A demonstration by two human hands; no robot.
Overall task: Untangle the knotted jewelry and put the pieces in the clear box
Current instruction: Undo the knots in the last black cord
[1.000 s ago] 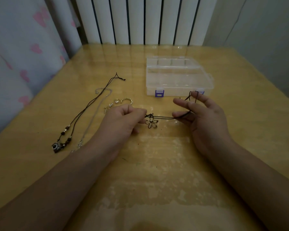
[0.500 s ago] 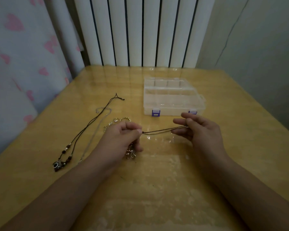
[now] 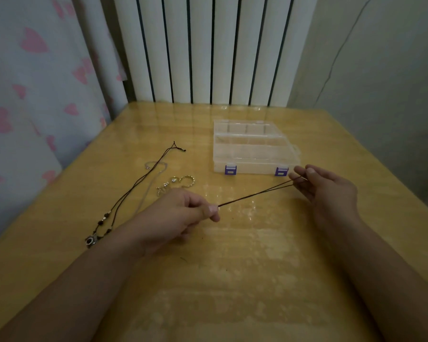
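A doubled black cord [image 3: 255, 193] runs taut between my two hands above the table. My left hand [image 3: 181, 215] pinches its near end in a curled fist; the flower pendant is hidden inside that hand. My right hand [image 3: 329, 191] pinches the far loop between thumb and fingers, just right of the clear box [image 3: 255, 149], which is closed with two purple latches. On the table to the left lie a black beaded necklace [image 3: 124, 198] with a square pendant, a thin silver chain [image 3: 151, 183], and a gold ring with small silver pieces [image 3: 183, 181].
The yellow wooden table [image 3: 232, 267] reaches a white radiator [image 3: 208, 50] at the back. A curtain with pink hearts [image 3: 35, 95] hangs along the left edge and a grey wall stands on the right.
My right hand has moved right and farther away, stretching the black cord longer. The flower pendant, seen hanging a second ago, is now out of sight in my left hand. The camera has tilted up.
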